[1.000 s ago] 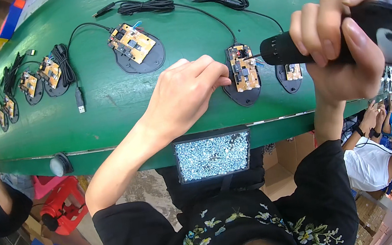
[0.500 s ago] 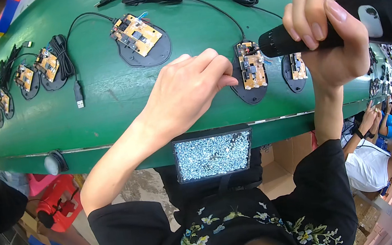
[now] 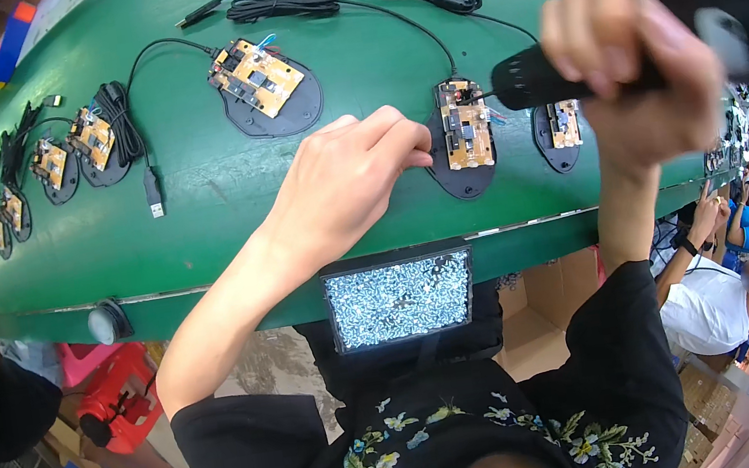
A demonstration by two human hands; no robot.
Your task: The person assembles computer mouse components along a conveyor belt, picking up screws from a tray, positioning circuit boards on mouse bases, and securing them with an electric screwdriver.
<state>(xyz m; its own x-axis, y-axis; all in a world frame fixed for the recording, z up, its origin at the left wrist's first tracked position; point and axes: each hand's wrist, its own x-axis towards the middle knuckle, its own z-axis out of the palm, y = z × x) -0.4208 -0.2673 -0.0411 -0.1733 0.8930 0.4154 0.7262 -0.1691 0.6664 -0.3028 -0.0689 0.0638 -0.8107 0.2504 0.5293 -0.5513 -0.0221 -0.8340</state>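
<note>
Driver (image 3: 520,80): my right hand (image 3: 622,55) is gripping it, apparently aiming its bit (image 3: 480,97) at the board (image 3: 469,139).
Mouse base (image 3: 467,185): lying under that board on the green table (image 3: 211,228).
Left hand (image 3: 350,180): curling at the base's edge, perhaps steadying; whether I'm pinching, I cannot tell.

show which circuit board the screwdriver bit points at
The circuit board just right of the left hand; the black screwdriver extends its bit over this one alone.
</note>
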